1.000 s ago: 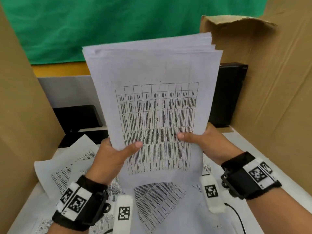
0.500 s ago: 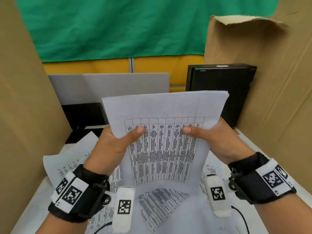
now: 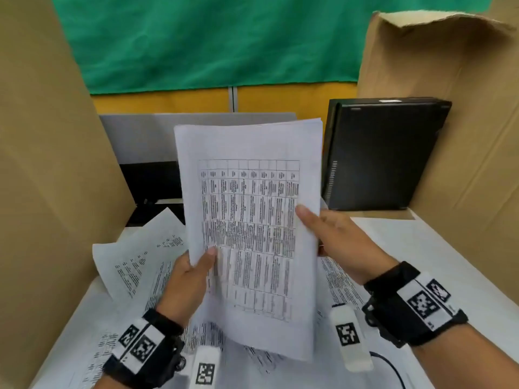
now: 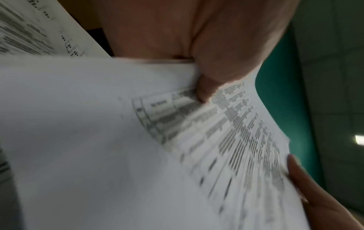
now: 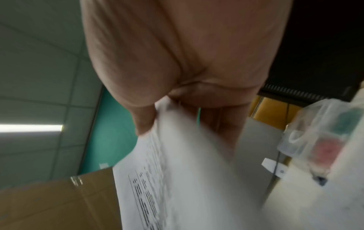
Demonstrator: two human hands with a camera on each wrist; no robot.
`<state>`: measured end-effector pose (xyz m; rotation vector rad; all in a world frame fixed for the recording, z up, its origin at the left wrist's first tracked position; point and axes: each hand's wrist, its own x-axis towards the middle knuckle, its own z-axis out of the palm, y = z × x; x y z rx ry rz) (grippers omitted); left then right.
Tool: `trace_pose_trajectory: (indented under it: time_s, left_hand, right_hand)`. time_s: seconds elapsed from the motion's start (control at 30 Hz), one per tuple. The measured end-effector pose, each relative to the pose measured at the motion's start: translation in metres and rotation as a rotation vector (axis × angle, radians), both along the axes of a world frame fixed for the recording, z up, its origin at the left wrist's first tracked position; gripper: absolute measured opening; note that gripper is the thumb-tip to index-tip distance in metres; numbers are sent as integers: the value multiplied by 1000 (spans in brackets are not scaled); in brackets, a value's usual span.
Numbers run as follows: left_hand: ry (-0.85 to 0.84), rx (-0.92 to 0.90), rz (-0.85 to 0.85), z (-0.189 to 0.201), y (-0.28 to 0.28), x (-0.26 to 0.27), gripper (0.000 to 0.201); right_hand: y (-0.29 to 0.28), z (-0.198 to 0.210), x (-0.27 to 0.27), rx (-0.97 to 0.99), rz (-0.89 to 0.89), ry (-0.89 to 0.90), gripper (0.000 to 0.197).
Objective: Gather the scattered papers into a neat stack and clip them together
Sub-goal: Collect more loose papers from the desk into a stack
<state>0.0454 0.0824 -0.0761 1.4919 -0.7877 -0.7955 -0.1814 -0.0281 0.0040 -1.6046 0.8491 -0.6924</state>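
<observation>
A stack of printed papers [image 3: 250, 220] with a table on the top sheet is held upright above the desk, its bottom edge lifted off the surface. My left hand [image 3: 193, 273] pinches its left edge, thumb on the front; the left wrist view shows that thumb pressed on the paper stack [image 4: 138, 140]. My right hand [image 3: 331, 234] grips the right edge, thumb on the front and fingers behind, and the paper stack [image 5: 177, 171] runs between them in the right wrist view. More loose sheets [image 3: 140, 262] lie scattered on the desk underneath. I see no clip.
Cardboard walls [image 3: 42, 192] close in the left and right sides. A black box-shaped device [image 3: 384, 153] stands at the back right. A clear plastic container [image 5: 315, 140] shows blurred in the right wrist view. A black cable [image 3: 390, 366] runs by my right wrist.
The stack dropped down onto the desk half a second ago, then rose again and turned a little; my left thumb now sits lower on the left edge.
</observation>
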Motion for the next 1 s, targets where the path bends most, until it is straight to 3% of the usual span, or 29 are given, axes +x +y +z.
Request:
trace_pose_trajectory:
  time_s: [0.07, 0.1, 0.23, 0.3, 0.4, 0.5, 0.63, 0.7, 0.77, 0.83, 0.93, 1.0]
  left_hand:
    - [133, -78, 148, 2, -6, 12, 20]
    - [207, -83, 224, -5, -9, 22, 20]
    - [471, 42, 341, -58, -6, 61, 18]
    - [508, 128, 337, -85, -5, 77, 18]
    - [496, 149, 302, -101, -7, 90, 16]
    - [519, 136, 244, -104, -12, 89, 15]
    - [559, 73, 156, -90, -8, 79, 23]
    - [646, -37, 79, -85, -6, 88, 29]
    - [766, -204, -132, -83, -1, 101, 34]
    - [680, -484, -208, -109, 1, 126, 49]
    - [755, -433, -244, -130, 12, 132, 59]
    - [908, -237, -220, -115, 9, 115, 46]
  right_hand:
    - [-5, 2, 13, 139, 6, 53, 72]
    - [-8, -2, 18, 193, 0, 97, 77]
    - [-9, -56, 48, 333, -47, 336, 57]
    - [3, -85, 70, 422, -14, 428, 58]
    - [18, -114, 103, 488, -52, 404, 55]
    - [27, -129, 129, 421, -36, 455, 46]
    - [27, -127, 145, 148, 120, 646, 12]
    - [10, -109, 132, -3, 165, 738, 23]
    - [-12, -86, 104, 21, 51, 741, 31]
    - [-35, -76, 77, 36, -52, 816, 48]
    - [-47, -89, 56, -11, -94, 1052, 89]
    - [-44, -106, 54, -33, -104, 1139, 120]
